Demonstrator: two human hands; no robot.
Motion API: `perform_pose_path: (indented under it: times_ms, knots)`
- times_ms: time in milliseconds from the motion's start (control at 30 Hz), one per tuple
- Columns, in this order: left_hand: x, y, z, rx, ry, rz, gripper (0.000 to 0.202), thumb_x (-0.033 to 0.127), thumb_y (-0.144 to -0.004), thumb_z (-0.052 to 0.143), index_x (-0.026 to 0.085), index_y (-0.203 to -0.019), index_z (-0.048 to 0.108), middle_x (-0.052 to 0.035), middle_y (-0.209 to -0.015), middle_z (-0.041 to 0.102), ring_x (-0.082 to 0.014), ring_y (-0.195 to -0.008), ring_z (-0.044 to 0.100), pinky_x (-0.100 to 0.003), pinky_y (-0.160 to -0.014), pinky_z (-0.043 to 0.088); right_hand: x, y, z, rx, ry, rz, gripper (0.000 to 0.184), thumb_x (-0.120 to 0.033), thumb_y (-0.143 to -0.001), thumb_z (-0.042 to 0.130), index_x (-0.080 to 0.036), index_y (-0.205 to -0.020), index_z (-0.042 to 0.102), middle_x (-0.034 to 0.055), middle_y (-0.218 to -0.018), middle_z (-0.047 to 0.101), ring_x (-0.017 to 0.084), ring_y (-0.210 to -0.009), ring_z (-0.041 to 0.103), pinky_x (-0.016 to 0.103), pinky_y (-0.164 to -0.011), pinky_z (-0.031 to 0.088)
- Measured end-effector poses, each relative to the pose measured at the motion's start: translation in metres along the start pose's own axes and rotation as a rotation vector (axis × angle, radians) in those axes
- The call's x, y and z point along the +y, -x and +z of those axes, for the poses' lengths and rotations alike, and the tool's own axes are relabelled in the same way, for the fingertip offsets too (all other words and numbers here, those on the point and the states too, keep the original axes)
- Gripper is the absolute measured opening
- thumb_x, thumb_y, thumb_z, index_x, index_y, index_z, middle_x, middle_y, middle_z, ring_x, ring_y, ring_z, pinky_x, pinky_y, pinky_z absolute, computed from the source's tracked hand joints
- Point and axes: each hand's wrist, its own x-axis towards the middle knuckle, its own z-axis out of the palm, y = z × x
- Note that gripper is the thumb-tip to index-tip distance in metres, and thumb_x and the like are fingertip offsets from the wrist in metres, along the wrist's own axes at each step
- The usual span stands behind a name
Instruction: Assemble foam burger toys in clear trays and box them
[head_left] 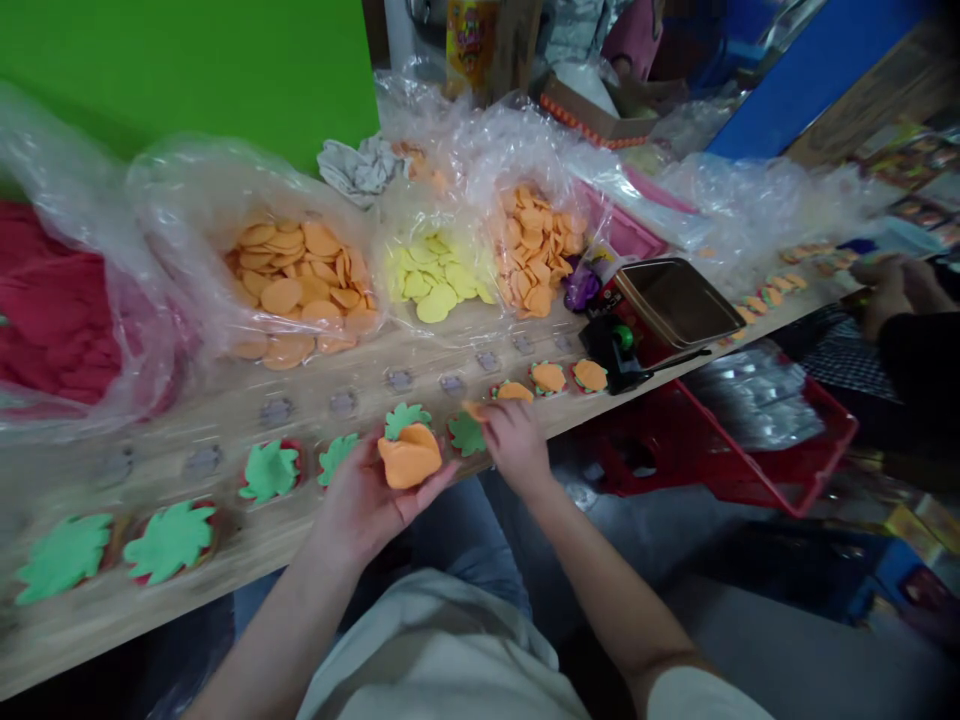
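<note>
My left hand point(367, 495) is cupped palm up at the front edge of the wooden board point(225, 420), its fingers curled round a small stack of orange foam discs point(409, 456). My right hand point(514, 440) reaches over the board and pinches one orange disc point(474, 409) just above a green leaf-shaped cutout point(466, 434). More green leaf cutouts point(268, 470) lie in a row to the left along the board. To the right, several leaf pieces carry orange discs on top point(548, 377).
Clear plastic bags hold orange discs point(300, 280), yellow discs point(431, 275) and more orange discs point(536, 245) behind the board. A dark tray on a red device point(675, 300) stands at right. A red crate point(757, 440) sits below. Another person's hand point(889, 290) rests far right.
</note>
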Motion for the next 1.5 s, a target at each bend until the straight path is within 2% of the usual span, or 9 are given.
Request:
perform_pose_path:
  times_ms: [267,467,633,733,867,1100,1267,1400,1500]
  knots:
    - [0.011,0.007,-0.007,-0.076,-0.757,0.177,0.033,0.030,-0.074,0.062,0.018,-0.105,0.059,-0.0028,-0.069,0.061,-0.0156,-0.058,0.059,-0.026,-0.050,0.050,-0.001,0.031,0.014,-0.131,0.171,-0.221,0.030,-0.017,-0.088,0.043,-0.021,-0.115,0.055,0.0066,-0.114,0.058,0.021,-0.108,0.046,0.037,-0.090,0.039]
    - [-0.013,-0.002,-0.008,-0.191,-1.145,0.485,0.051,0.012,-0.056,0.073,0.023,-0.104,0.063,-0.0047,-0.117,0.059,-0.0244,-0.116,0.045,-0.024,-0.089,0.040,-0.004,0.043,0.007,-0.101,0.192,-0.156,0.046,-0.016,-0.081,0.047,-0.019,-0.126,0.046,0.0085,-0.128,0.048,0.026,-0.122,0.035,0.043,-0.097,0.033]
    - [-0.024,-0.008,-0.007,-0.117,-1.014,0.466,0.049,0.009,-0.053,0.074,0.020,-0.099,0.065,-0.0061,-0.105,0.064,-0.0260,-0.114,0.048,-0.024,-0.085,0.044,-0.004,0.055,-0.002,-0.025,0.134,-0.001,0.049,-0.009,-0.076,0.046,-0.023,-0.123,0.050,0.0095,-0.133,0.043,0.029,-0.127,0.028,0.050,-0.099,0.029]
    - [-0.016,-0.003,-0.005,-0.110,-0.831,0.293,0.039,0.028,-0.071,0.065,0.022,-0.109,0.059,-0.0066,-0.100,0.064,-0.0229,-0.097,0.059,-0.031,-0.075,0.051,-0.020,0.046,-0.007,0.021,-0.216,0.187,0.036,-0.019,-0.082,0.044,-0.022,-0.117,0.053,0.0101,-0.114,0.056,0.023,-0.107,0.049,0.040,-0.090,0.041]
    - [-0.004,0.003,-0.007,-0.161,-0.587,0.073,0.037,0.036,-0.080,0.054,0.019,-0.113,0.055,-0.0096,-0.105,0.062,-0.0194,-0.089,0.062,-0.036,-0.079,0.053,-0.055,0.016,-0.002,-0.202,-0.740,0.295,0.023,-0.033,-0.084,0.047,-0.021,-0.097,0.062,0.0043,-0.092,0.062,0.016,-0.083,0.057,0.028,-0.072,0.048]
    - [0.011,0.013,-0.023,-0.222,-0.319,0.031,0.038,0.020,-0.083,0.052,0.017,-0.120,0.049,-0.0134,-0.114,0.059,-0.0234,-0.094,0.063,-0.034,-0.078,0.055,-0.073,-0.003,0.023,-0.218,-1.165,0.741,0.031,-0.048,-0.077,0.053,-0.018,-0.073,0.057,-0.0040,-0.057,0.049,0.008,-0.044,0.042,0.019,-0.038,0.037]
    - [0.022,0.022,-0.042,-0.072,-0.303,0.119,0.023,0.018,-0.081,0.055,0.012,-0.103,0.058,-0.0111,-0.100,0.065,-0.0184,-0.084,0.065,-0.026,-0.071,0.057,-0.065,-0.004,0.032,-0.143,-1.248,0.898,0.033,-0.051,-0.073,0.055,-0.018,-0.076,0.054,-0.0029,-0.061,0.052,0.009,-0.045,0.046,0.019,-0.037,0.038]
    - [0.030,0.031,-0.056,-0.021,-0.518,0.237,0.026,0.015,-0.073,0.064,0.016,-0.099,0.058,-0.0061,-0.086,0.066,-0.0150,-0.068,0.065,-0.017,-0.048,0.053,-0.057,-0.019,0.034,-0.044,-0.962,0.708,0.033,-0.049,-0.081,0.046,-0.018,-0.077,0.056,0.0000,-0.064,0.055,0.013,-0.053,0.053,0.023,-0.042,0.042]
    - [0.031,0.033,-0.056,-0.022,-0.672,0.261,0.028,0.021,-0.071,0.067,0.016,-0.096,0.058,-0.0063,-0.081,0.065,-0.0139,-0.062,0.063,-0.015,-0.042,0.048,-0.057,-0.032,0.041,0.056,-0.499,0.306,0.028,-0.039,-0.087,0.041,-0.019,-0.089,0.061,0.0061,-0.084,0.062,0.020,-0.080,0.059,0.033,-0.069,0.049]
